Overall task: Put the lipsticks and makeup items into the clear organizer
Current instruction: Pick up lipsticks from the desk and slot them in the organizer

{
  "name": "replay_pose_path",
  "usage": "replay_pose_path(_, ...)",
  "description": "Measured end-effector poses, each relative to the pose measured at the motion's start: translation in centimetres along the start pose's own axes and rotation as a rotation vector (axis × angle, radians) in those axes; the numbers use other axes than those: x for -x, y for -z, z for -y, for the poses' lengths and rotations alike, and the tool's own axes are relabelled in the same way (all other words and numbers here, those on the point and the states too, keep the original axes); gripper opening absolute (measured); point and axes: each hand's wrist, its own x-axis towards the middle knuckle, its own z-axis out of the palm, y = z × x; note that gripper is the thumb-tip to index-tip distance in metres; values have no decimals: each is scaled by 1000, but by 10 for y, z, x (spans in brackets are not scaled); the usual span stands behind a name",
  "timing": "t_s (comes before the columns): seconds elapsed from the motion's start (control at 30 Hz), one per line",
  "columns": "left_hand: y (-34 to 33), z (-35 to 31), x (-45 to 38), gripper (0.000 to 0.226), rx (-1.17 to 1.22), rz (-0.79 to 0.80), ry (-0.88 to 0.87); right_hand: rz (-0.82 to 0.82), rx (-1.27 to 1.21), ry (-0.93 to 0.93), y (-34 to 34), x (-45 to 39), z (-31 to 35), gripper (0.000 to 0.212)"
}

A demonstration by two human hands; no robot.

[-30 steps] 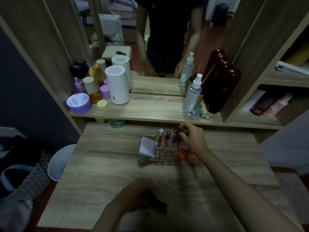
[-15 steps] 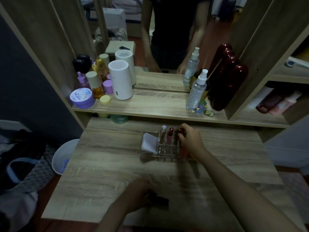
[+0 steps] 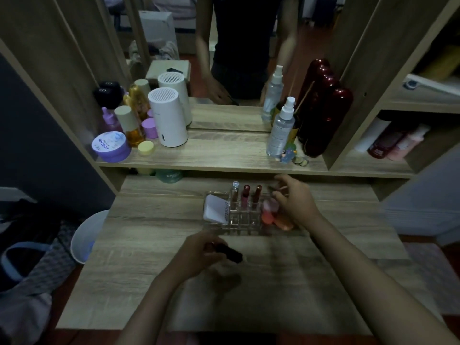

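Note:
The clear organizer [image 3: 240, 224] stands at the back middle of the desk. It holds a white compact [image 3: 215, 211] on its left, three upright lip tubes, namely a silver-capped one [image 3: 235, 192], a pink-red one [image 3: 246, 195] and a dark red one [image 3: 257, 194], and pink and orange sponges [image 3: 272, 215] on its right. My right hand [image 3: 297, 201] hovers just right of the dark red tube with fingers loosely apart and no clear item in them. Nearer the front, my left hand [image 3: 199, 252] grips a dark lipstick [image 3: 232, 254] lying sideways just above the desk.
A shelf above the desk carries a white cylinder [image 3: 167, 118], jars and bottles on the left, a spray bottle [image 3: 281, 128] and dark red bottles [image 3: 323, 115] on the right. A mirror is behind. A white bin [image 3: 86, 235] stands left of the desk.
My right hand set the dark red tube upright in the organizer and drew back to the right. My left hand kept hold of the dark lipstick and shifted slightly.

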Motion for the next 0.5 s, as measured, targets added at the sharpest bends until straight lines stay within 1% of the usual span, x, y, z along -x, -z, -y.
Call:
replay_pose_path(0.1, 13, -8, -13, 22, 33, -88, -32, -67, 81, -53, 28, 14, -29, 28)
replay_pose_path(0.17, 19, -12, -21, 21, 45, -165, -48, -95, 155, -149, 41, 35, -56, 17)
replay_pose_path(0.23, 23, -15, -26, 22, 59, -213, -61, -81, 213, -245, 47, 58, -84, 13)
replay_pose_path(0.27, 24, -16, -29, 22, 65, -228, -62, -15, 234, -311, 47, 70, -96, 14)
replay_pose_path(0.3, 24, -15, -32, 22, 66, -237, -62, 86, 250, -374, 46, 81, -106, 17)
replay_pose_path(0.37, 24, -15, -36, 21, 40, -241, -63, 276, 274, -432, 38, 102, -117, 26)
replay_pose_path(0.4, 23, -15, -38, 22, 23, -237, -63, 307, 274, -448, 34, 112, -119, 34)
replay_pose_path(0.43, 23, -15, -38, 22, 9, -241, -61, 301, 260, -456, 29, 119, -117, 41)
replay_pose_path(0.5, 23, -16, -39, 24, 2, -241, -74, 247, 236, -455, 21, 130, -115, 47)
